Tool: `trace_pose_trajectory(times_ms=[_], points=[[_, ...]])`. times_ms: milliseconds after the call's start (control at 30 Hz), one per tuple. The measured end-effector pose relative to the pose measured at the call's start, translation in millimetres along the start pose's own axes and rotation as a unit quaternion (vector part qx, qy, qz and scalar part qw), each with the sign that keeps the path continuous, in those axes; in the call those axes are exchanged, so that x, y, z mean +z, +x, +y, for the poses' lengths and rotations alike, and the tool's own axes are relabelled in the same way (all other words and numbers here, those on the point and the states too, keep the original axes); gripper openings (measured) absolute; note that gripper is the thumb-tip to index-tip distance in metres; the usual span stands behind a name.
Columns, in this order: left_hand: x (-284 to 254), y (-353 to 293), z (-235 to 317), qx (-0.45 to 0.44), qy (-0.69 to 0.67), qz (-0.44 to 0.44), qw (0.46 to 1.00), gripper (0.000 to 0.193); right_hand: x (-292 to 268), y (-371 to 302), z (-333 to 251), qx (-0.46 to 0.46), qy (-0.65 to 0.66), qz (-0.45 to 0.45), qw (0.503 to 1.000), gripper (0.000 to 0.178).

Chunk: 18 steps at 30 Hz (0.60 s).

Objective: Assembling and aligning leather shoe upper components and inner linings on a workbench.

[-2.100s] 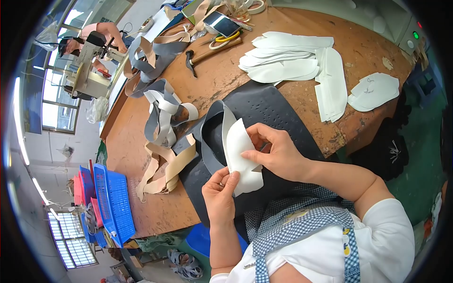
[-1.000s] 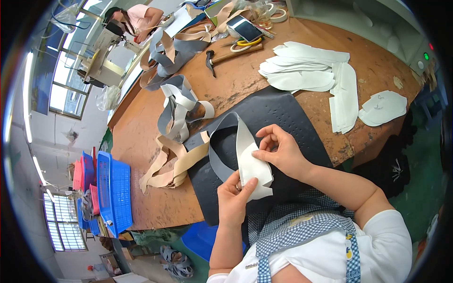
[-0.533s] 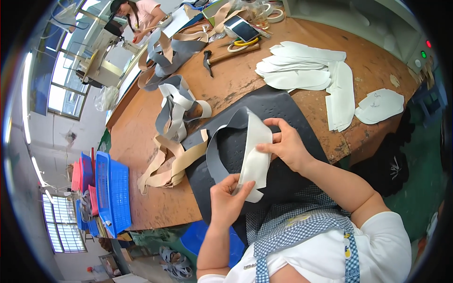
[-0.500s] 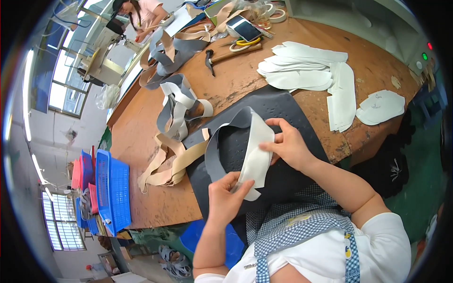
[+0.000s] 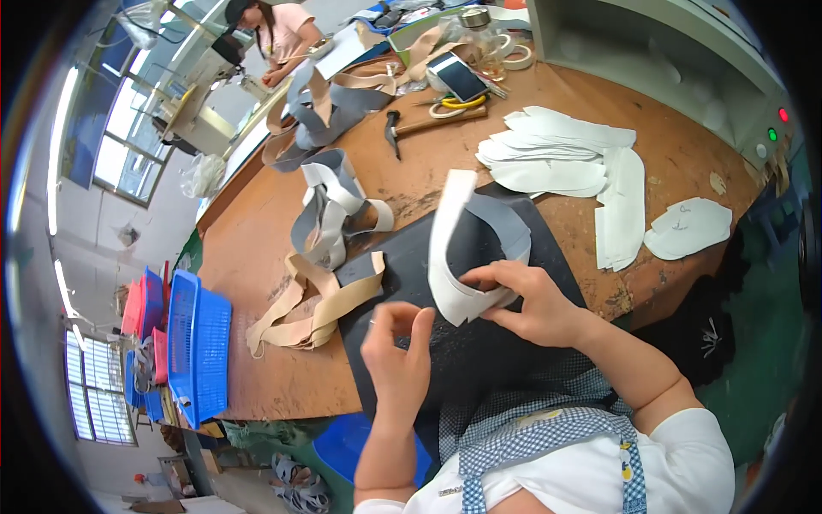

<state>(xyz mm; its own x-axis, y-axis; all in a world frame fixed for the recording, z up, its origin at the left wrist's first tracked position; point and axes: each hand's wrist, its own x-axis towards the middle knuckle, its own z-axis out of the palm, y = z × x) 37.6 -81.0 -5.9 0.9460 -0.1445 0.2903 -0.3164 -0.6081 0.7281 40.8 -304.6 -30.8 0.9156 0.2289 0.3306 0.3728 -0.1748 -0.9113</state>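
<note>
My right hand (image 5: 538,301) pinches a curved strip (image 5: 443,257), white on one face and grey on the other, near its lower end. The strip loops upward above a black mat (image 5: 552,244), with one white end sticking up. Just left of it, my left hand (image 5: 398,355) is off the strip, its fingers bent and the thumb apart, with nothing seen between them. Beige strips (image 5: 321,321) lie in a loose tangle beyond the left hand. Behind these sits a bunch of white and grey strips (image 5: 330,206).
White cut pieces (image 5: 556,163) lie stacked at the right, near a single white piece (image 5: 687,229). Farther back are a hammer (image 5: 437,120), scissors (image 5: 458,104) and a phone (image 5: 457,75). A blue basket (image 5: 199,351) stands at the left edge. Another person (image 5: 287,34) sits at the far left.
My left hand has let go of the strip and drawn back slightly. My right hand has turned the strip, so its white face now curves on the left and the grey part on the right.
</note>
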Motion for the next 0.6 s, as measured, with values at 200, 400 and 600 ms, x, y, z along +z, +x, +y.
trace_pose_trajectory(times_ms=[200, 400, 600], points=[[39, -7, -1, -0.281, -0.344, -0.126, 0.887, 0.030, -17, -35, 6, 0.013, -0.054, -0.008, 0.998, 0.048], [53, -7, 6, -0.266, -0.414, -0.165, 0.855, 0.037, -23, -43, 6, 0.136, 0.070, 0.023, 0.988, 0.032], [57, -20, 37, -0.134, -0.259, -0.075, 0.954, 0.032, -21, -27, 24, 0.239, 0.110, 0.092, 0.960, 0.029]])
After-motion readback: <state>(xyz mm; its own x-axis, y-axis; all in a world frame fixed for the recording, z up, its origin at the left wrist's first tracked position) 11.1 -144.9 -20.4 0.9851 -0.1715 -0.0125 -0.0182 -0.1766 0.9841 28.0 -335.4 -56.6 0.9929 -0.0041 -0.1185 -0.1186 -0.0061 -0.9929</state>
